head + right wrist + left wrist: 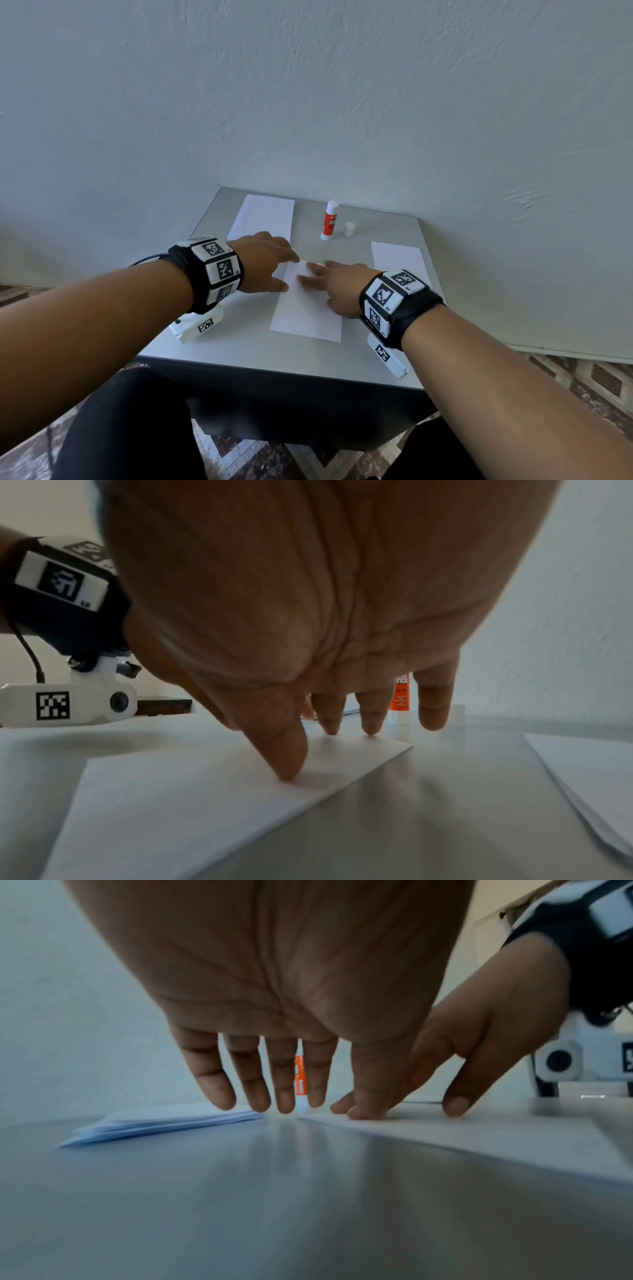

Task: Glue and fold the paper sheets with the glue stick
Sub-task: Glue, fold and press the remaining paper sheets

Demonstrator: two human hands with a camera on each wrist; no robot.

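Grey table [239,353]: folded paper sheet [305,318] under flat, spread left hand [270,262] and right hand [337,291]; glue stick [330,220] upright, uncapped; cap [349,229] beside it.

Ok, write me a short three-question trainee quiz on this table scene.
1. True or false: the glue stick stands upright with its cap off beside it.
2. Which hand has fingertips on the middle sheet? A) left hand only B) right hand only C) both
3. Fill in: besides the middle sheet, paper lies in ___ other places on the table.

Key: 1 true; 2 C; 3 two, the far-left stack and the right sheet.
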